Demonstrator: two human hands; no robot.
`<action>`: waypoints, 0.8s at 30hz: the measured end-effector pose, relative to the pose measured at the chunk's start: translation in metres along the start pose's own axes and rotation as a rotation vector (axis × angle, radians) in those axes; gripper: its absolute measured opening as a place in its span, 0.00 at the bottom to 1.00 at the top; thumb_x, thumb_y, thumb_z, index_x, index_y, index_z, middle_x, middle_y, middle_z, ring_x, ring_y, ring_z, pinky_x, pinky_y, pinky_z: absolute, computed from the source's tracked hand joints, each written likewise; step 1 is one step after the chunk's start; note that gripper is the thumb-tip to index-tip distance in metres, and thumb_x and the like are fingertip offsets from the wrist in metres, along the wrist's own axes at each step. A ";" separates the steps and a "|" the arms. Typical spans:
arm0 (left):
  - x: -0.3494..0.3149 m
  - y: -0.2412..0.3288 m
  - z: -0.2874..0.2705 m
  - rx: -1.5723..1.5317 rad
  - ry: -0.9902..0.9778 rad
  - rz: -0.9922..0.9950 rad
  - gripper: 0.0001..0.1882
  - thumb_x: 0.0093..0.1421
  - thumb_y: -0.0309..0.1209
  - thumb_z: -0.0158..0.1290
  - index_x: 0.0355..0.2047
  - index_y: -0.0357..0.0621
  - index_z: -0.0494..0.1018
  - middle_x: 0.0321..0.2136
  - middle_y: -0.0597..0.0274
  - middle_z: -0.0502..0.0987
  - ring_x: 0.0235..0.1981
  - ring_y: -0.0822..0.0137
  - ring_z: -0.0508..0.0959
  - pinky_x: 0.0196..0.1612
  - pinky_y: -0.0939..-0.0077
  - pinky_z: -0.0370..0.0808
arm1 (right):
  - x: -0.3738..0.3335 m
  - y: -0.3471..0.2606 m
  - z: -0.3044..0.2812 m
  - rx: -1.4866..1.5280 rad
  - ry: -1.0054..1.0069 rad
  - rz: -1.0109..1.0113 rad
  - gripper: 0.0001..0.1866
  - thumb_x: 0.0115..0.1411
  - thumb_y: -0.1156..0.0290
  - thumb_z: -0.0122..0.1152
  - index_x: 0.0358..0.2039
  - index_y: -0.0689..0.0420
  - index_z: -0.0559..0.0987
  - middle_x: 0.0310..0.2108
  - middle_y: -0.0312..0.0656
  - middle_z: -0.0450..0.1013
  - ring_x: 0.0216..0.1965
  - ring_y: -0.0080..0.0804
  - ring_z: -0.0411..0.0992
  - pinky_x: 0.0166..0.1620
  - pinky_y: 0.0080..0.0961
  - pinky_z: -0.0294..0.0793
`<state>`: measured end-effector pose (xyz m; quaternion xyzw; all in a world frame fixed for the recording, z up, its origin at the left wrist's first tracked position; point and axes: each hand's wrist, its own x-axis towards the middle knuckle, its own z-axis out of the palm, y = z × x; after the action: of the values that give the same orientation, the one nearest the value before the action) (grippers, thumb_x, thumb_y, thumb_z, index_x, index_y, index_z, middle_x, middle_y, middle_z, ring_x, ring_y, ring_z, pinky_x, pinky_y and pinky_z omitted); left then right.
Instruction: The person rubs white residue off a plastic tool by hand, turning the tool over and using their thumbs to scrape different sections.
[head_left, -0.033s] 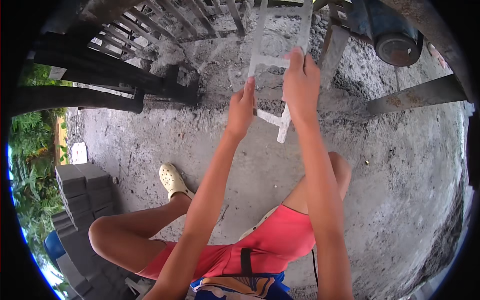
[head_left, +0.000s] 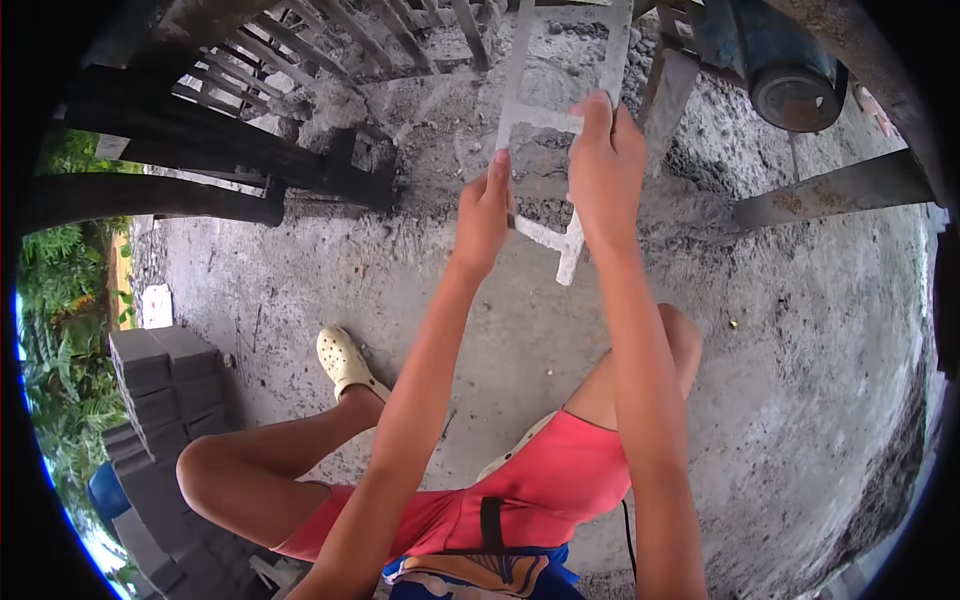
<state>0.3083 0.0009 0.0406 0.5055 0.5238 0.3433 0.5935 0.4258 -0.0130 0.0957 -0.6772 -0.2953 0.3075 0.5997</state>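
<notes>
I hold a long ladder-shaped frame (head_left: 545,118), pale grey and crusted with what looks like cement. Two rails joined by crossbars run away from me and out past the top edge of the view. My left hand (head_left: 483,212) is closed around the left rail near its close end, thumb on top. Slightly farther along, my right hand (head_left: 608,175) grips the right rail, its fingers curled over it. A short stub of that rail sticks out below the near crossbar. Beneath the frame lies rough, cement-strewn ground.
Dark metal bars (head_left: 240,150) jut in from the left, with a slatted grate (head_left: 330,40) beyond. At the upper right hang a blue cylinder (head_left: 795,95) and a rusty beam (head_left: 835,190). Grey blocks (head_left: 165,380) are stacked at the left on the concrete floor (head_left: 800,400).
The frame and my right hand have shifted very slightly to the right. Both hands keep their grip.
</notes>
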 end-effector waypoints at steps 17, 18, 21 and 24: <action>0.029 -0.056 0.023 -0.275 -0.031 -0.120 0.26 0.57 0.54 0.38 0.11 0.52 0.53 0.08 0.74 0.52 0.09 0.81 0.52 0.08 0.81 0.45 | 0.017 0.029 0.019 -0.317 -0.027 -0.127 0.17 0.58 0.61 0.41 0.30 0.64 0.69 0.20 0.57 0.67 0.22 0.52 0.65 0.26 0.35 0.63; 0.028 -0.052 0.029 -0.309 -0.090 -0.125 0.25 0.57 0.54 0.38 0.11 0.52 0.54 0.09 0.74 0.53 0.09 0.81 0.53 0.08 0.82 0.46 | 0.021 0.023 0.014 -0.321 -0.020 -0.131 0.17 0.58 0.61 0.41 0.30 0.64 0.69 0.20 0.57 0.67 0.22 0.52 0.65 0.26 0.35 0.63; 0.017 -0.041 0.038 -0.400 -0.089 -0.120 0.24 0.57 0.54 0.38 0.13 0.51 0.58 0.10 0.73 0.57 0.09 0.81 0.56 0.07 0.83 0.47 | -0.001 -0.020 0.004 -0.294 -0.083 -0.240 0.19 0.58 0.61 0.40 0.37 0.65 0.69 0.16 0.52 0.68 0.19 0.49 0.68 0.26 0.38 0.65; 0.022 -0.027 0.052 -0.515 -0.022 -0.032 0.24 0.57 0.54 0.37 0.15 0.50 0.61 0.11 0.72 0.61 0.10 0.82 0.59 0.07 0.83 0.49 | -0.025 -0.035 0.005 0.016 -0.165 -0.097 0.23 0.59 0.61 0.39 0.51 0.60 0.62 0.18 0.47 0.68 0.20 0.38 0.68 0.29 0.29 0.65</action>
<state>0.3605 0.0022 0.0049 0.3333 0.4206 0.4503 0.7136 0.4049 -0.0252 0.1319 -0.6298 -0.3737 0.3353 0.5927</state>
